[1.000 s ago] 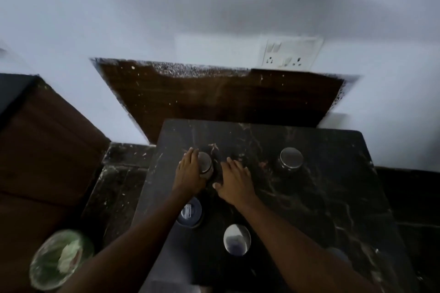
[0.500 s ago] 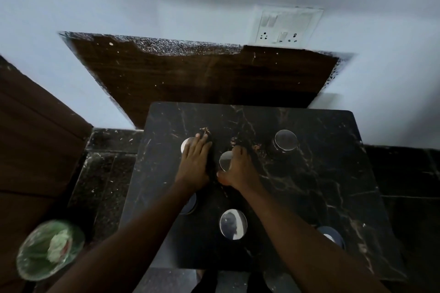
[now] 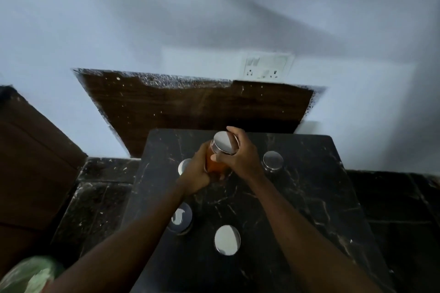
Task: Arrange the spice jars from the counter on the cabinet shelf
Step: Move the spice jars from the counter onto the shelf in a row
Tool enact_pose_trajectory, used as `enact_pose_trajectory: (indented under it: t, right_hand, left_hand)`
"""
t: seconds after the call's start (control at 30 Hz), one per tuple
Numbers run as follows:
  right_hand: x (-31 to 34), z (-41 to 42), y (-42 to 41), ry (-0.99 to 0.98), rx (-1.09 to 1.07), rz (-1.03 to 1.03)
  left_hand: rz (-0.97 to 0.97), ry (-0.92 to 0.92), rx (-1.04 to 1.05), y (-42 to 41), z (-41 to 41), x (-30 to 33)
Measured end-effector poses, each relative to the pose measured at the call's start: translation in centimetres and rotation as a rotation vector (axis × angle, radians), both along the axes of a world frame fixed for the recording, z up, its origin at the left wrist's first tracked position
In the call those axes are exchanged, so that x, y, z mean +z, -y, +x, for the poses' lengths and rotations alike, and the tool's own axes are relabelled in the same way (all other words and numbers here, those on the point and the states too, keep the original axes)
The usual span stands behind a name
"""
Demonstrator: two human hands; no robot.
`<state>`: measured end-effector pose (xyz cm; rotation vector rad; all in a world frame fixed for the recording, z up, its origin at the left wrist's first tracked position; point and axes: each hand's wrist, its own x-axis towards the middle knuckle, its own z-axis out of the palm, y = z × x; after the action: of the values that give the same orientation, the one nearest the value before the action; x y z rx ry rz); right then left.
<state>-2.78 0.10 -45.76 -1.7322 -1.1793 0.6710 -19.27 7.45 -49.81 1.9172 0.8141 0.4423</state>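
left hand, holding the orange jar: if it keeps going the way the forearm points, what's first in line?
Likely nothing on the counter. The left hand points up and away toward the brown wooden panel at the wall. No jar lies beyond the held orange jar. Depth is unclear.

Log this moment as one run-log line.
step: lifting jar | left hand: grips orange-filled jar body | right hand: grips its lid | on counter: four jars
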Motion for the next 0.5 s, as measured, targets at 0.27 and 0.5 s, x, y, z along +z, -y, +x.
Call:
enact_pose_trajectory:
  t: [0.27, 0.5]
  right_hand:
    - [10.2, -1.2, -1.1, -0.194, -0.072, 0.244]
    - [18.7, 0.1, -2.4, -0.229, -0.083, 0.451]
  left_hand:
    - [0.145, 0.398, 0.209, -0.9, 2.8, 11.0]
    - [0.222, 0.566, 0.034, -2.1, 4.2, 20.7]
